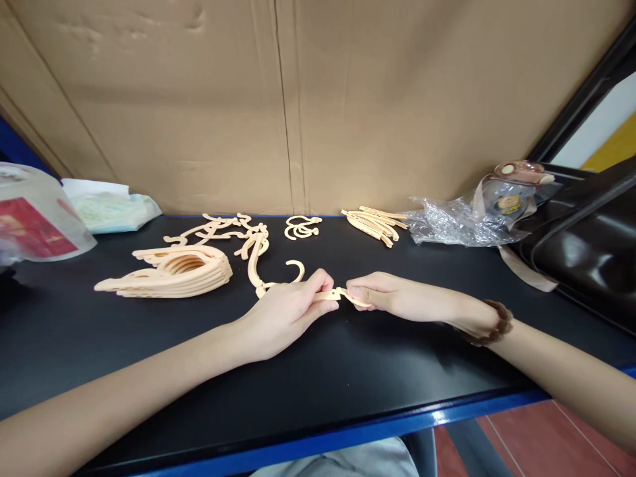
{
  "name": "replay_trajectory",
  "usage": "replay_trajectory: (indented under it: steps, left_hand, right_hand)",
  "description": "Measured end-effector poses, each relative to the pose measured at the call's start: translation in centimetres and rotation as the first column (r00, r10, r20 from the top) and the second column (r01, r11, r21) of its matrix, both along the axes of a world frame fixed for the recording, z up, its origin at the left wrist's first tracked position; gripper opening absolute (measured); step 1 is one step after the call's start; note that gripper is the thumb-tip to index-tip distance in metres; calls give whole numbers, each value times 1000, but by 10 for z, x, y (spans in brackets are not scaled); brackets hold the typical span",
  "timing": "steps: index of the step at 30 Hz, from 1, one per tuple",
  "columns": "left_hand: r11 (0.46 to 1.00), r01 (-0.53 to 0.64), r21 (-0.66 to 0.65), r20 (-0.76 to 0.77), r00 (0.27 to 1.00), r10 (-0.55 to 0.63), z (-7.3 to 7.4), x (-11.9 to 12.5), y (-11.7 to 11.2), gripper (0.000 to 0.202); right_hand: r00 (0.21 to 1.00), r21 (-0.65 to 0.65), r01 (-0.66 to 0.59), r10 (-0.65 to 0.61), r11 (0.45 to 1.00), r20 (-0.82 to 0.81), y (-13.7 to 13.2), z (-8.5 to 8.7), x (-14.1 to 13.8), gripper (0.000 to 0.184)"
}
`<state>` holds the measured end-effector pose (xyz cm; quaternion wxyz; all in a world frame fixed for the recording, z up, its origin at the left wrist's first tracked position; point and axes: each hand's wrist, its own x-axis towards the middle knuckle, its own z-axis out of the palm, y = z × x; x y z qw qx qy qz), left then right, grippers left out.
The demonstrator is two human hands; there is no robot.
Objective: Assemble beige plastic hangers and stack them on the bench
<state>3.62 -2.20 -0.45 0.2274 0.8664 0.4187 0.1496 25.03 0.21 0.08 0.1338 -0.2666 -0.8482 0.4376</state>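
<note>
My left hand is closed around a cream plastic clothes hanger, whose hook curves up behind the knuckles. One bar end of it sticks out between thumb and forefinger. My right hand pinches a slim cream hanger arm piece, mostly hidden by the fingers. The two ends meet or nearly meet between my hands; whether they are joined I cannot tell. Left of my hands lies a neat stack of cream hanger bodies.
Jointed hanger parts, loose hooks and straight strips lie along the back of the black table. Right are crumpled clear plastic, a bottle and a black bag. Left stand a plastic bag and tissue pack.
</note>
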Motion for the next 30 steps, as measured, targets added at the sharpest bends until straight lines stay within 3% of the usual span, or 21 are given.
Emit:
replay_trajectory:
  steps: [2, 5, 7, 10, 13, 24, 30]
  left_hand:
    - [1000, -11, 8, 92, 996, 10, -1, 4, 2, 19]
    - [995, -92, 34, 222, 971, 82, -2, 6, 8, 17]
    - [995, -100, 21, 203, 975, 93, -3, 4, 11, 19]
    - [997, -70, -17, 127, 989, 71, -3, -1, 11, 22]
    - [999, -49, -13, 83, 995, 50, -1, -2, 7, 24]
    - [998, -55, 1, -17, 998, 55, 4, 2, -2, 24]
    - [999, -50, 18, -3, 999, 50, 2, 2, -1, 25]
  right_hand:
    - [993, 123, -1, -13, 992, 113, -9, 3, -6, 35]
    - [976, 216, -153, 113, 964, 187, -22, 8, -12, 30]
    - [974, 180, -122, 83, 976, 211, -23, 11, -10, 34]
    - [965, 175, 53, -96, 983, 243, -14, 12, 1, 40]
    - [965, 152, 153, -181, 976, 189, -4, 10, 10, 34]
    - [994, 130, 94, -100, 987, 44, -9, 10, 4, 34]
    - [988, 213, 69, -96, 975, 118, -12, 12, 3, 35]
